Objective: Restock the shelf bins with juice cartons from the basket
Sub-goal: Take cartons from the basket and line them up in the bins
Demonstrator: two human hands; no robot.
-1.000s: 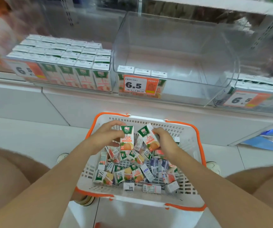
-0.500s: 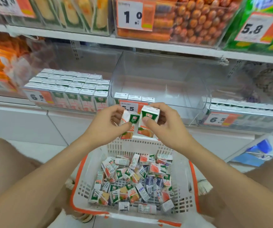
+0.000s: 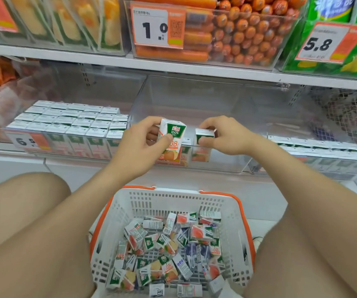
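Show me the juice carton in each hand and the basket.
left-hand juice carton (image 3: pixel 173 131), head view, green top of its front face.
right-hand juice carton (image 3: pixel 204 132), head view, white top panel.
white basket (image 3: pixel 173 201), head view, slotted back wall.

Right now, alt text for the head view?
A person's left grip holds an upright juice carton while the right grip holds a second carton at the front of a nearly empty clear shelf bin. Below, a white basket holds many loose cartons.
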